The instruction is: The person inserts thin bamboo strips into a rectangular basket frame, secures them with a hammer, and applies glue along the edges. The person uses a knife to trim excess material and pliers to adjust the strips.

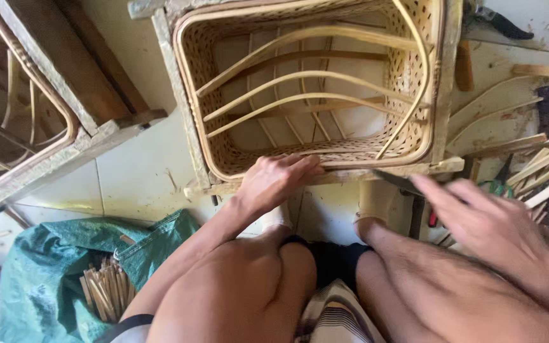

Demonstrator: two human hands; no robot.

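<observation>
A square woven bamboo basket frame (312,89) with curved ribs sits on the pale tiled floor (128,178), directly in front of the seated person's knees. A green fabric sack (46,273) lies at lower left, holding a bundle of short bamboo sticks (104,293). The left hand (274,181) presses flat, fingers extended, on the basket's near rim. The right hand (484,219) has its grip closed on a dark-bladed knife (396,181), the tip touching that rim.

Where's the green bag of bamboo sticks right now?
In the head view, the green bag lies at the lower left on the floor, beside the person's left knee, below the wooden frame.
</observation>
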